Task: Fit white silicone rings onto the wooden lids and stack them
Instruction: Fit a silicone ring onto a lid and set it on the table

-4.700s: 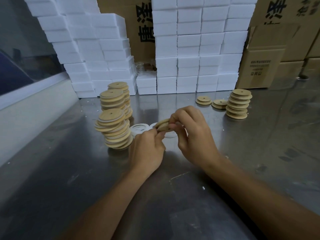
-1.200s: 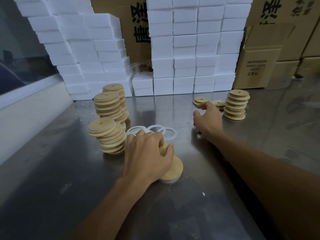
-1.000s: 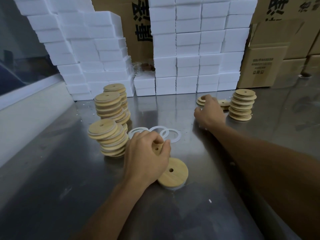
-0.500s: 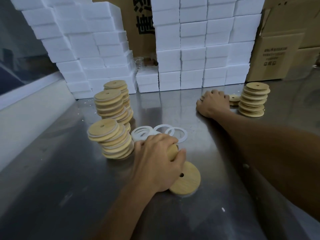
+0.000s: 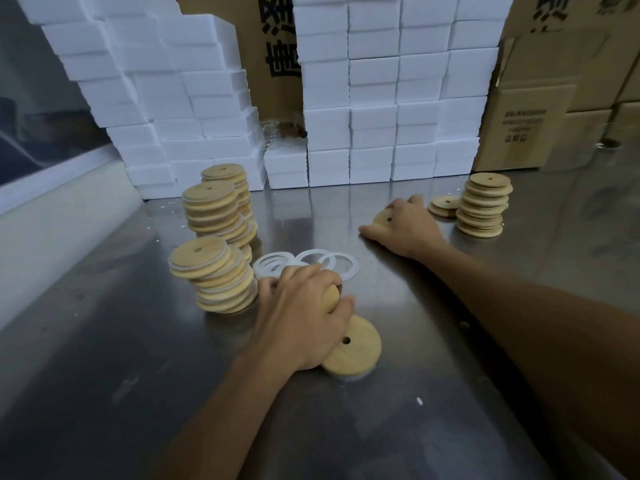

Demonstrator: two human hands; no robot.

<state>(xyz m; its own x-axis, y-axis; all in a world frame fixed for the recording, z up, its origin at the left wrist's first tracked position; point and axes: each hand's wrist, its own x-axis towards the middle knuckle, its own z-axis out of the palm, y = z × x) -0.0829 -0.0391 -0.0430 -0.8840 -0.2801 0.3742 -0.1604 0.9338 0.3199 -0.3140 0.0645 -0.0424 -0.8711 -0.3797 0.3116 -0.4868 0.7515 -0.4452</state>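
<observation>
You work at a metal worktop (image 5: 450, 341) with a dull, reflective surface. Small white crumbs (image 5: 419, 400) lie scattered on it. Along its far edge, white foam blocks (image 5: 381, 98) are stacked in two tall walls, with a narrow gap between them. Through that gap you see a brown cardboard box (image 5: 280, 46) printed with black characters, and clear glassware (image 5: 268, 133) at its foot. More cardboard boxes (image 5: 530, 116) stand to the right of the foam. A pale ledge (image 5: 52, 230) borders the worktop on your left.

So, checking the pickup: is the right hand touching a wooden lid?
Touching. The head view shows the right hand lying over a wooden lid, fingers covering it.
</observation>
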